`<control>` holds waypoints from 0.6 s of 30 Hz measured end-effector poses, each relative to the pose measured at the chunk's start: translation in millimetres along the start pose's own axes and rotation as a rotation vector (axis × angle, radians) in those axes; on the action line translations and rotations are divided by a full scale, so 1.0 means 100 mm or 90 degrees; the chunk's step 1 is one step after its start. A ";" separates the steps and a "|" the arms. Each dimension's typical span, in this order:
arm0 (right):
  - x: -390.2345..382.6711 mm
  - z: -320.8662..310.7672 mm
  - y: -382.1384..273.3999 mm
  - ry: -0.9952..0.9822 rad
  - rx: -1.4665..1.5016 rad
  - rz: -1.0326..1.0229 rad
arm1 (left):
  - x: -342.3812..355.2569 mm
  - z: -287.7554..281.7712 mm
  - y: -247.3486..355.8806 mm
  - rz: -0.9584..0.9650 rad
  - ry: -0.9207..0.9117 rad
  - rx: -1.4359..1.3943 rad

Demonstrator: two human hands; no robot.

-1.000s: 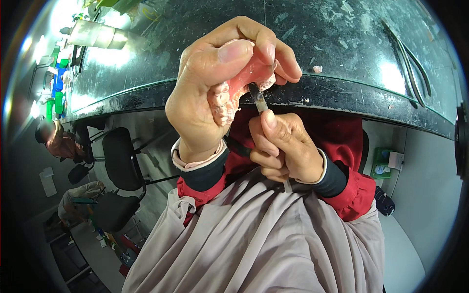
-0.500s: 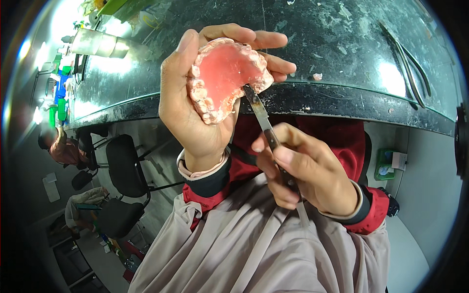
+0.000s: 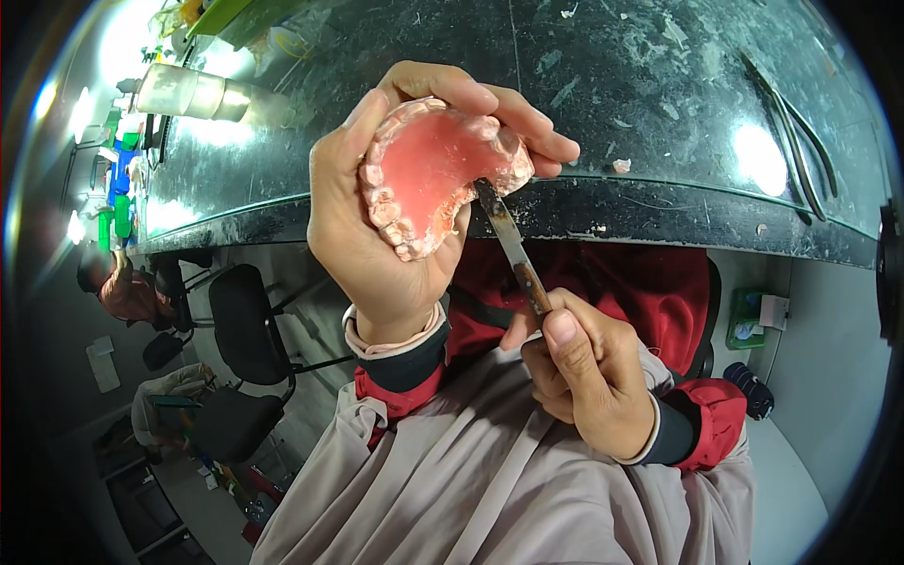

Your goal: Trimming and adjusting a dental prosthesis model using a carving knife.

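Note:
My left hand (image 3: 344,202) is wrapped round a horseshoe-shaped dental cast (image 3: 432,151) with a pink plate inside and tooth shapes round the rim, its pink face toward me. My right hand (image 3: 593,372) grips the handle of a metal knife (image 3: 511,240) with a dark, stained tip and a wooden section. The knife's tip touches the cast at the notch on its lower right side, between the plate and the chipped rim.
Long metal pliers (image 3: 796,151) lie on the scuffed glass-topped bench (image 3: 659,75) at right, near a small chip (image 3: 621,166). A translucent cylinder (image 3: 193,94) stands back left. Black chairs (image 3: 240,320), two other people (image 3: 127,287) (image 3: 165,400) and a green container (image 3: 744,315) are below.
My left hand has turned the cast to show its pink face. My right hand has moved down and right along the knife, exposing more of it, while the tip stays at the cast.

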State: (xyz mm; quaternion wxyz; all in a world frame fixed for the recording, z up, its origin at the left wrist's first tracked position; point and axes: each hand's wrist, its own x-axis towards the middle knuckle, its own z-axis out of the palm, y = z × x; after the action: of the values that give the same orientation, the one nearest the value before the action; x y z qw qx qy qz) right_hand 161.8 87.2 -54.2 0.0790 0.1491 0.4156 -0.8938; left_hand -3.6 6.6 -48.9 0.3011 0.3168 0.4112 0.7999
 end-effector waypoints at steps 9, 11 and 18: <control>0.07 0.14 0.09 -0.094 0.321 0.107 | -0.03 0.08 -0.03 0.052 0.113 0.090; 0.08 0.12 0.10 -0.096 0.318 0.111 | -0.03 0.06 -0.04 0.058 0.115 0.090; 0.21 -0.22 -0.01 -0.109 -0.023 0.024 | -0.02 0.06 0.00 0.045 0.095 0.152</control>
State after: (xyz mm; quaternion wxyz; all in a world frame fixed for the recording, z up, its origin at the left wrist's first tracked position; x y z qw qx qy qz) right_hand 146.1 104.5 -74.5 0.1339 0.0782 0.4207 -0.8939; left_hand 2.2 7.8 -46.6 0.2015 0.3040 0.5138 0.7765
